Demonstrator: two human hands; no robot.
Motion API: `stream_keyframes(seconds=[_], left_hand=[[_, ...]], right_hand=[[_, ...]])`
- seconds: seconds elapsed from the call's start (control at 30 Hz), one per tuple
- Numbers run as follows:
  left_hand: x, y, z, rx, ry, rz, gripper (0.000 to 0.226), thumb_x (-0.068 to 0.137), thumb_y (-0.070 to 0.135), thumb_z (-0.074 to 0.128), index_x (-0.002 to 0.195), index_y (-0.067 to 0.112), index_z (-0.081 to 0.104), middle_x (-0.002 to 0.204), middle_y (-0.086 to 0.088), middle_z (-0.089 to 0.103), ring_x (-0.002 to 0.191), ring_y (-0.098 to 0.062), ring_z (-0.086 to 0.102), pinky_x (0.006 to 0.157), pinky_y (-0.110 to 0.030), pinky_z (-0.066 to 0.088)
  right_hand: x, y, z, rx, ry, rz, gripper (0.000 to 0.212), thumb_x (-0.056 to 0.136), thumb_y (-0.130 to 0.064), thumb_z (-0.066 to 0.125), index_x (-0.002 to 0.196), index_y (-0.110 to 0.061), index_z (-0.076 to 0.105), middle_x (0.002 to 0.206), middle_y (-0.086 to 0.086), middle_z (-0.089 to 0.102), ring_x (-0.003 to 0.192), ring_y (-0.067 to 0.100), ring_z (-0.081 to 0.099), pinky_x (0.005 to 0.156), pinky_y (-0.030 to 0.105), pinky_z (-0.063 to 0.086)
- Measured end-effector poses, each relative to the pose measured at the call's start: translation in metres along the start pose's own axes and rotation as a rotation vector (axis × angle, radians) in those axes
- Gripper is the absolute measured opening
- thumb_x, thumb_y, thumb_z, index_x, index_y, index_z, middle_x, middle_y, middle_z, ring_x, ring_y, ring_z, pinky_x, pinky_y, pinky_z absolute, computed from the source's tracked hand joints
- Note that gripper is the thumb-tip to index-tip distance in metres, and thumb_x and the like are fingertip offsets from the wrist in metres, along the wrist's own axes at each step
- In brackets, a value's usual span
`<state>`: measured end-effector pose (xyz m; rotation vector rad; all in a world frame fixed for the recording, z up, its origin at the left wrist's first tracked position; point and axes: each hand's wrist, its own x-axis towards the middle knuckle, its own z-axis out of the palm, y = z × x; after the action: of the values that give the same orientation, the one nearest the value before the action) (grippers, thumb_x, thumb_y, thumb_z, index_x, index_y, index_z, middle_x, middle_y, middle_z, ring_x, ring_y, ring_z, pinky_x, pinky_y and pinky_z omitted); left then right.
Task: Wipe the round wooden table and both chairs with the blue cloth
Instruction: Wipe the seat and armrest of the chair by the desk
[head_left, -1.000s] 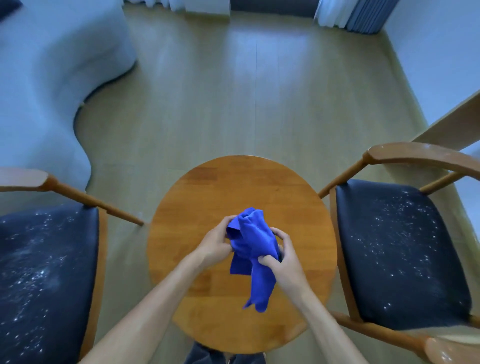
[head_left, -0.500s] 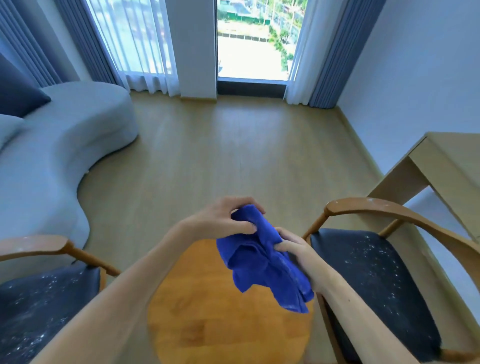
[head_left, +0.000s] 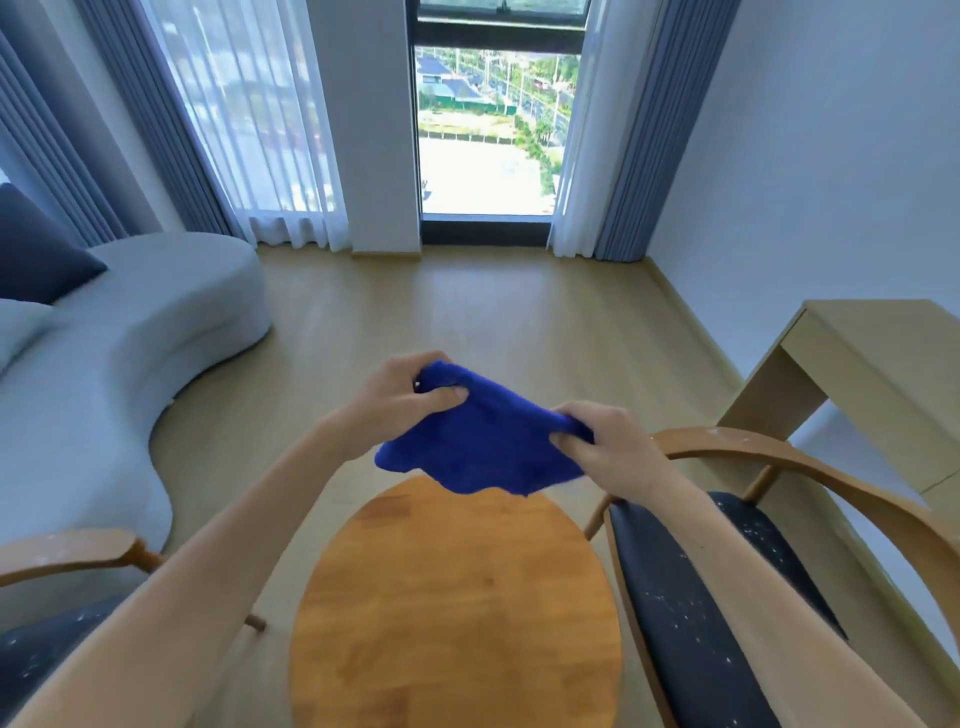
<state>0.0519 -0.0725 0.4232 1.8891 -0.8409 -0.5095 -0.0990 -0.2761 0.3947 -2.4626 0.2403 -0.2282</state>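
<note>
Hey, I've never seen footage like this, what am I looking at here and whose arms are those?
There is no machine: this is one picture from a camera worn on a person's head, looking forward and down. The arms are the wearer's. The left hand and right hand each pinch an edge of a blue cloth, stretched between them in the air above a round wooden table. A chair with white specks on its dark seat stands on the right, another chair on the left.

One round wooden desk (head_left: 457, 597), two wooden chairs with dark padded seats, left (head_left: 67, 558) and right (head_left: 727, 597), one blue cloth (head_left: 483, 441), two hands, left (head_left: 400, 397) and right (head_left: 605, 441).
</note>
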Motion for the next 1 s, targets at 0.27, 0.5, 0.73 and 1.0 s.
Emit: stream_keyframes(seconds=[0.27, 0.5, 0.73, 1.0], left_hand=[[0.003, -0.005, -0.02, 0.002, 0.086, -0.014, 0.009, 0.094, 0.02, 0.06, 0.097, 0.013, 0.065, 0.092, -0.012, 0.066, 0.081, -0.018, 0.059, 0.076, -0.038, 0.048], [0.011, -0.005, -0.019, 0.23, -0.01, -0.022, 0.027, 0.086, 0.007, 0.051, 0.095, 0.032, 0.06, 0.08, 0.002, 0.061, 0.074, -0.013, 0.055, 0.063, -0.026, 0.044], [0.016, -0.01, 0.006, 0.485, -0.077, 0.125, 0.023, 0.082, 0.041, 0.07, 0.094, 0.023, 0.061, 0.076, 0.005, 0.066, 0.068, -0.013, 0.063, 0.059, -0.026, 0.053], [0.035, 0.022, 0.054, 0.164, 0.157, -0.389, 0.019, 0.085, 0.02, 0.049, 0.099, 0.009, 0.046, 0.082, -0.007, 0.057, 0.074, -0.027, 0.06, 0.053, -0.032, 0.049]], right_hand=[[0.03, -0.016, -0.027, -0.02, 0.066, 0.024, 0.017, 0.095, -0.028, 0.056, 0.09, -0.015, 0.064, 0.075, -0.006, 0.062, 0.07, 0.009, 0.057, 0.058, 0.019, 0.042], [0.032, -0.022, -0.023, 0.135, 0.0, 0.071, 0.018, 0.095, -0.026, 0.057, 0.089, -0.012, 0.066, 0.077, 0.002, 0.066, 0.073, 0.018, 0.059, 0.063, 0.029, 0.045], [0.035, -0.029, -0.021, 0.087, -0.009, 0.057, 0.016, 0.096, -0.025, 0.055, 0.092, -0.014, 0.066, 0.08, -0.002, 0.066, 0.078, 0.017, 0.061, 0.066, 0.031, 0.049], [0.028, -0.042, 0.021, 0.06, 0.199, 0.158, 0.027, 0.093, -0.032, 0.053, 0.074, -0.013, 0.049, 0.066, -0.001, 0.054, 0.064, 0.021, 0.053, 0.05, 0.021, 0.031]])
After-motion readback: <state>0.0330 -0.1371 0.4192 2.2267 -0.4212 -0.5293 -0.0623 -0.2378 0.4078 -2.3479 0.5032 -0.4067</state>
